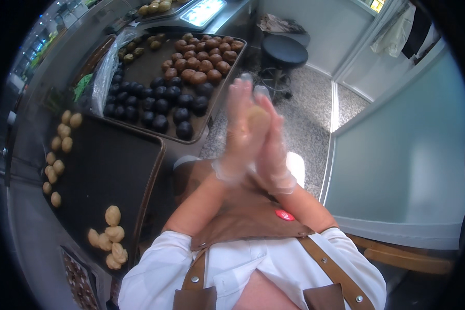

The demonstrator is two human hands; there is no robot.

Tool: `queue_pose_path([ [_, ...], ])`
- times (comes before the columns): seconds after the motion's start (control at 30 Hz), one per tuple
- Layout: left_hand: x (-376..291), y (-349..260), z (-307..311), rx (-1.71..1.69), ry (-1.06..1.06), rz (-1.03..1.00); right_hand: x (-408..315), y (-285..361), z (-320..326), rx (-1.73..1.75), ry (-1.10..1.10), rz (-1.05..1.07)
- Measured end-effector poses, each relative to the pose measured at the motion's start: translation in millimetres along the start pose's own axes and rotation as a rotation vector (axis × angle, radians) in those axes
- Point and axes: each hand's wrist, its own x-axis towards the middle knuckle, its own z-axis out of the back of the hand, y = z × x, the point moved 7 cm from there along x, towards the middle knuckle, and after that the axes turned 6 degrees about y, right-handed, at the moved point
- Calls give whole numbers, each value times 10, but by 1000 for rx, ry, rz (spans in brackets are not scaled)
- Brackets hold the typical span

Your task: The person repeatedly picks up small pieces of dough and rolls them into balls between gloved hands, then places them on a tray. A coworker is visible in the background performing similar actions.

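My left hand and my right hand, both in clear plastic gloves, are raised in front of the brown apron with palms together. Between them, near the fingers, shows a pale yellowish dough ball, partly hidden and blurred. To the left lies a dark baking tray. Smooth pale dough balls line its far left side. Rougher, uneven dough pieces sit in a cluster at its near end.
A second baking tray holds several black balls, brown balls and olive-green balls. Plastic film lies along its left edge. A black round stool stands beyond my hands. A frosted panel rises at right.
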Motion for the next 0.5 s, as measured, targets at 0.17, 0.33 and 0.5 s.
queue_pose_path([
  [0.17,-45,132,36,-118,31,7,18,143,-172,42,113,156],
  [0.33,54,-128,7,175,169,-206,50,72,-94,396,-36,-57],
  [0.5,80,-92,65,29,85,-141,112,12,2,526,-88,-77],
])
